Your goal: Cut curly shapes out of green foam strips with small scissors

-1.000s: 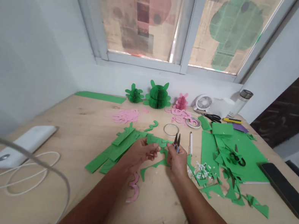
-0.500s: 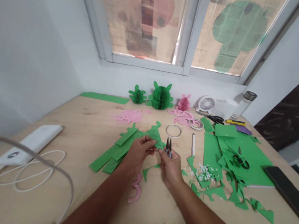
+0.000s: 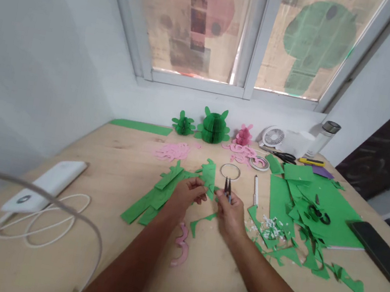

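My left hand (image 3: pixel 183 197) pinches a green paper cutout (image 3: pixel 209 175) and holds it a little above the wooden table (image 3: pixel 112 161). My right hand (image 3: pixel 231 215) grips small black snips (image 3: pixel 228 187), blades pointing up, right beside the cutout's edge. Under my hands lie a stack of green paper strips (image 3: pixel 154 194), a green offcut (image 3: pixel 201 222) and a pink curled cutout (image 3: pixel 181 245).
Green sheets and scraps (image 3: pixel 304 210) with black scissors (image 3: pixel 319 214) cover the right. A phone (image 3: pixel 382 259) lies far right; a power bank (image 3: pixel 47 184) with white cable lies left. Paper cacti (image 3: pixel 213 126), fan (image 3: pixel 272 137), bottle (image 3: pixel 323 136), tape rings (image 3: pixel 230 171), pen (image 3: pixel 256 189) stand farther back.
Both hands lifted the green cutout off the strips and turned it more upright; the snips stay in my right hand beside it. The camera view drifted slightly.
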The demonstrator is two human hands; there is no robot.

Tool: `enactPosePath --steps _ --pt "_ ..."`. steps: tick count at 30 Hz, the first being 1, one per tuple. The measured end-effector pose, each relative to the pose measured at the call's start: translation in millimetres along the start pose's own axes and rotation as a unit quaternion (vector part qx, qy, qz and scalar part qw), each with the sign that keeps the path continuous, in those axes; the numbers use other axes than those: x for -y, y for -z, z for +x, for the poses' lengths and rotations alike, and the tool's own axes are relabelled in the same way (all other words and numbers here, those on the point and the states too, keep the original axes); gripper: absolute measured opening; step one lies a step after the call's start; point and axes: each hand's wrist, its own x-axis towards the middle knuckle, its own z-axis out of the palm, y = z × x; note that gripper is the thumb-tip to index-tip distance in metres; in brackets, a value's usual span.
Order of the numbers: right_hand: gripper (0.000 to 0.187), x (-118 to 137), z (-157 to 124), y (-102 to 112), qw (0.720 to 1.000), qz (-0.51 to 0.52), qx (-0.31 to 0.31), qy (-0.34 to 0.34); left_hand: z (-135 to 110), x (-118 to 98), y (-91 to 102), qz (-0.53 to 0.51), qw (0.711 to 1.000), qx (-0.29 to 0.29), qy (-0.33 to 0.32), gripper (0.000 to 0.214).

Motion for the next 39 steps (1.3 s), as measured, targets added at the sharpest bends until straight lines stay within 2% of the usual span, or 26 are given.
enactPosePath --steps 4,7,15,21,25,29,35,39 --pt "0.038 15 2 3 1.000 -0.003 -0.008 -0.008 1 1 4.2 0.065 0.995 0.076 0.006 0.015" --pt "0.036 17 3 4 1.000 -0.021 -0.012 0.006 1 5 3.3 0.086 0.991 0.097 -0.003 0.012" --pt "0.032 9 4 6 0.997 -0.034 -0.052 0.040 4 8 -3.2 0.019 0.999 0.029 -0.008 0.015" --pt "0.034 9 6 8 0.996 -0.034 -0.070 0.041 -1 7 -6.8 -0.009 0.997 0.061 0.043 0.020" --pt "0.039 12 4 9 0.998 -0.029 -0.039 0.034 1 6 -4.9 -0.018 0.999 0.033 0.030 0.020" --pt "0.053 16 -1 8 0.999 -0.023 0.011 0.033 4 2 0.2 -0.046 0.999 -0.004 0.015 0.023" --pt "0.059 13 -5 5 0.994 -0.105 0.026 -0.010 5 -5 5.3 -0.082 0.996 -0.020 0.012 0.024" --pt "0.062 10 -5 4 0.988 -0.136 0.061 -0.046 6 -6 5.9 -0.080 0.997 -0.016 0.013 0.020"
